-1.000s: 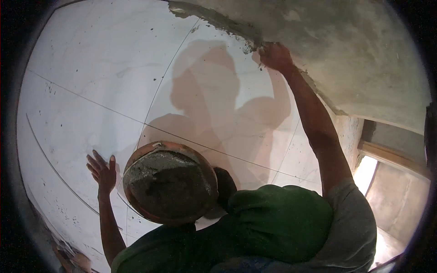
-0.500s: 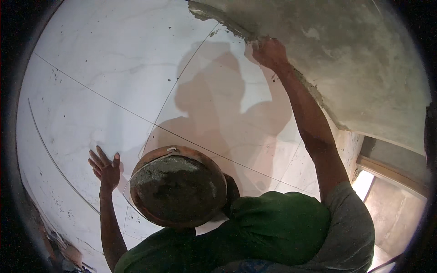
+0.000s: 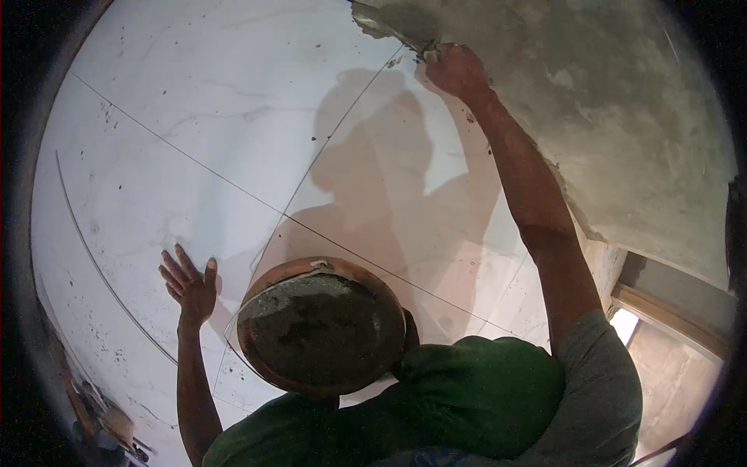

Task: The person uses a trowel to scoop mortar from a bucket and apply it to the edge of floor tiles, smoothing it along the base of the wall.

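My right hand [image 3: 457,70] is closed, its arm stretched far forward. It grips what looks like a mortar-smeared trowel [image 3: 430,53], mostly hidden by the fist, at the edge of the grey plaster [image 3: 607,101]. Ragged wet mortar [image 3: 376,22] lies along that edge, left of the fist. My left hand [image 3: 189,286] is spread over the white marbled tiles [image 3: 233,148] and holds nothing; whether its palm touches them I cannot tell. Close in front of my body stands a round orange-brown bucket [image 3: 257,286] with grey mortar [image 3: 323,338] in it.
Thin dark joints cross between the tiles, and small mortar crumbs are scattered there. A thin curved rod or cable [image 3: 97,268] lies at the left. Assorted objects [image 3: 117,426] crowd the lower left corner. A wooden frame [image 3: 673,319] edges an opening at the right.
My right fist has slid forward and left along the plaster edge with the tool. The whole view has shifted slightly. My left hand remains spread in about the same place.
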The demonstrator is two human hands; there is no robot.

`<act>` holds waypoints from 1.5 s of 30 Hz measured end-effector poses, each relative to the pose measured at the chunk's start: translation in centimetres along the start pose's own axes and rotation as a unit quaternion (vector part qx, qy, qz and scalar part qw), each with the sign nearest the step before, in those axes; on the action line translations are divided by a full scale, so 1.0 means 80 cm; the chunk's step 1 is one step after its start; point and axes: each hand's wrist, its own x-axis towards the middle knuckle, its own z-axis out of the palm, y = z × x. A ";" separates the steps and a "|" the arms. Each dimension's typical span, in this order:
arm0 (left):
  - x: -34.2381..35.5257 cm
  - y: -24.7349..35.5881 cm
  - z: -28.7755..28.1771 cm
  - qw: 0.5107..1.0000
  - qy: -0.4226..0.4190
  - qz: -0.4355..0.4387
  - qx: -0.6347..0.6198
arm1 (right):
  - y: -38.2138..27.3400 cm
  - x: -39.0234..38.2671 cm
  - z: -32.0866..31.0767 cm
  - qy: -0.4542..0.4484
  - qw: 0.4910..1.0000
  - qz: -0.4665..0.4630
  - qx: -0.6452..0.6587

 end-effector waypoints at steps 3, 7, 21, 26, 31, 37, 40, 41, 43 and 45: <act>0.000 0.001 -0.001 1.000 0.001 -0.001 0.003 | -0.014 0.014 -0.001 -0.039 0.997 -0.050 -0.034; 0.001 -0.001 0.002 1.000 0.002 0.003 0.028 | -0.032 0.031 -0.005 -0.112 0.987 -0.078 -0.083; 0.005 -0.003 0.001 1.000 -0.002 0.014 0.022 | -0.136 0.021 0.025 -0.030 0.997 -0.005 0.065; 0.008 -0.009 0.006 1.000 -0.006 0.003 0.013 | -0.088 -0.007 0.028 -0.055 0.991 0.090 0.082; 0.011 -0.006 0.006 1.000 0.003 0.010 0.028 | -0.017 -0.083 0.021 -0.040 0.991 0.109 0.066; 0.025 -0.022 0.018 0.998 -0.001 0.000 0.059 | 0.094 -0.165 0.008 -0.088 0.987 0.121 0.050; 0.051 -0.052 0.045 0.996 0.008 0.025 0.087 | 0.134 -0.196 0.001 -0.085 0.990 0.109 -0.027; 0.059 -0.062 0.058 0.988 0.017 0.039 0.148 | 0.147 -0.206 -0.002 -0.076 0.991 0.107 -0.024; 0.074 -0.081 0.080 0.931 0.220 0.114 0.267 | 0.174 -0.223 -0.006 -0.089 0.989 0.116 -0.005; 0.082 -0.097 0.090 0.807 0.407 0.171 0.393 | 0.203 -0.234 -0.006 -0.099 0.990 0.102 -0.013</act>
